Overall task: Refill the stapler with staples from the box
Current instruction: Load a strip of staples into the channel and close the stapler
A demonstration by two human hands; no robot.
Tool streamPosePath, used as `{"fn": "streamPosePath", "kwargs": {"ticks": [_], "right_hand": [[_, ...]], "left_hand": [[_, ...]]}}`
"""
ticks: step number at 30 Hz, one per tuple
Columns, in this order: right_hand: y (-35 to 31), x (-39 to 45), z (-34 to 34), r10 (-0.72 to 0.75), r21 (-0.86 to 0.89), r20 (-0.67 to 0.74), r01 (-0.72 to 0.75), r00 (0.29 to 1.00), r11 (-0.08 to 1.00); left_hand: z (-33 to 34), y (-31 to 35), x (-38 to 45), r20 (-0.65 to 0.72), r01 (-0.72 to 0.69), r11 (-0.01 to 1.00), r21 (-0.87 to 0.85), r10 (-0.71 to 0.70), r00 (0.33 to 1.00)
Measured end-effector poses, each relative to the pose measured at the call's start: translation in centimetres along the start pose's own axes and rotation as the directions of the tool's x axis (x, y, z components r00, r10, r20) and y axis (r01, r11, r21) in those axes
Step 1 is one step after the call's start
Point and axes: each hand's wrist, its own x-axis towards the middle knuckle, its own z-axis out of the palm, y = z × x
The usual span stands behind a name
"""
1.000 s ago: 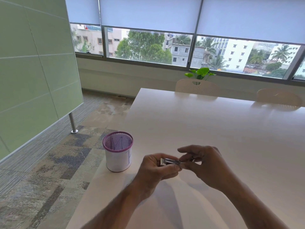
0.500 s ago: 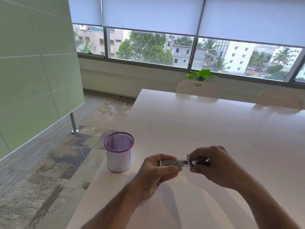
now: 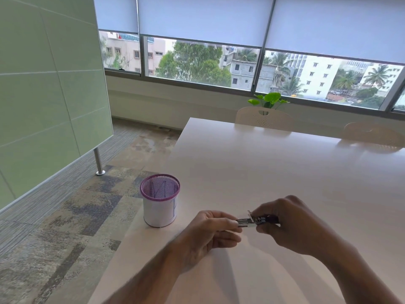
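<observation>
A small stapler (image 3: 254,220) with a metal front and a dark body is held above the white table (image 3: 252,167), between both hands. My left hand (image 3: 206,235) pinches its silver left end. My right hand (image 3: 291,224) grips the dark right end, fingers curled around it. A thin metal part sticks up from the stapler's middle. No staple box shows in this view.
A purple-rimmed mesh pen cup (image 3: 160,200) stands at the table's left edge, left of my hands. Two pale chairs (image 3: 263,117) sit at the far side, with a green plant (image 3: 268,100) behind. A green partition (image 3: 43,95) stands on the left over carpet.
My right hand has shifted right along the stapler, exposing more of the metal between the hands. The camera has tilted slightly; the pen cup stays put.
</observation>
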Motion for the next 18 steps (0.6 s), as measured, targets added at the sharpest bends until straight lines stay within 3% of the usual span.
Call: {"fn": "streamPosePath", "kwargs": {"ticks": [5, 12, 15, 18], "right_hand": [[-0.1, -0.1, -0.1, 0.044, 0.048, 0.004, -0.044, 0.999, 0.998], [-0.2, 0.1, 0.1, 0.13, 0.349, -0.015, -0.117, 0.991, 0.93], [-0.1, 0.4, 0.8, 0.169, 0.451, -0.051, -0.129, 0.984, 0.883], [-0.2, 0.6, 1.3, 0.168, 0.445, -0.044, -0.131, 0.985, 0.886]], "left_hand": [[-0.2, -0.1, 0.0, 0.012, -0.029, 1.0, 0.009, 0.029, 0.999], [-0.2, -0.2, 0.4, -0.104, -0.202, 0.972, -0.122, 0.19, 0.976], [-0.1, -0.1, 0.5, -0.104, -0.226, 0.97, -0.092, 0.217, 0.971], [0.1, -0.3, 0.4, -0.103, -0.236, 0.972, -0.024, 0.232, 0.967]]}}
